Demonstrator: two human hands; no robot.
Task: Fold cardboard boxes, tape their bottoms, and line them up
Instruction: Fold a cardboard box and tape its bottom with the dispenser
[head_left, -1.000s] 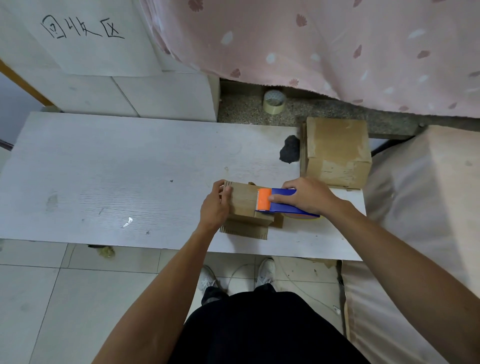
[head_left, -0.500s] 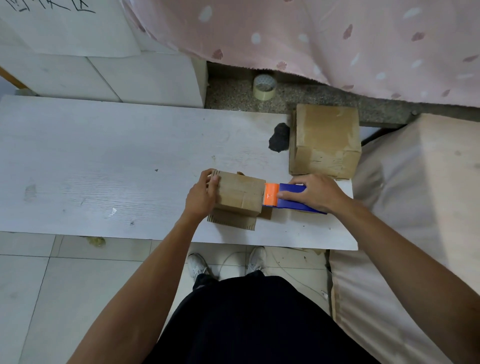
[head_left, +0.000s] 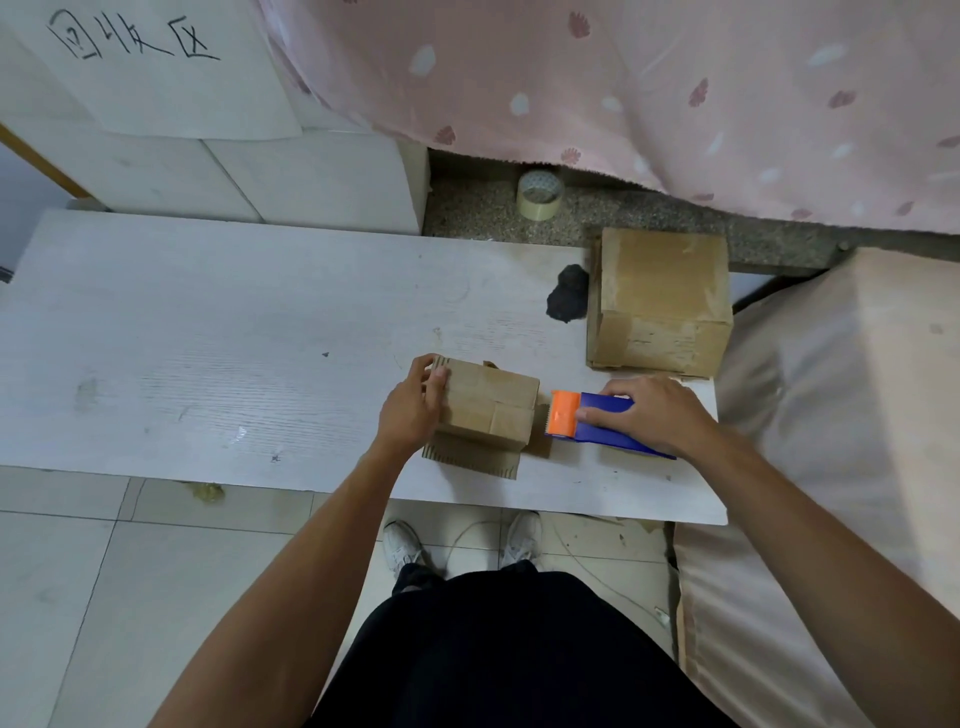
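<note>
A small cardboard box (head_left: 488, 410) stands upside down on the white table (head_left: 208, 338), with its loose lower flaps spread toward the near edge. My left hand (head_left: 413, 410) grips the box's left end, fingers curled over the top edge. My right hand (head_left: 649, 413) holds a blue tape dispenser (head_left: 602, 423) with an orange head, just right of the box and clear of it. A larger taped cardboard box (head_left: 660, 301) sits at the table's far right corner.
A black crumpled lump (head_left: 566, 301) lies beside the larger box. A tape roll (head_left: 540, 195) rests on the stone ledge behind the table. Pink cloth hangs at the back, a pale cushion lies to the right, and my feet stand under the near edge.
My right hand has drawn the tape dispenser rightward across the top of the small box and off its right end. My left hand has stayed on the box's left end.
</note>
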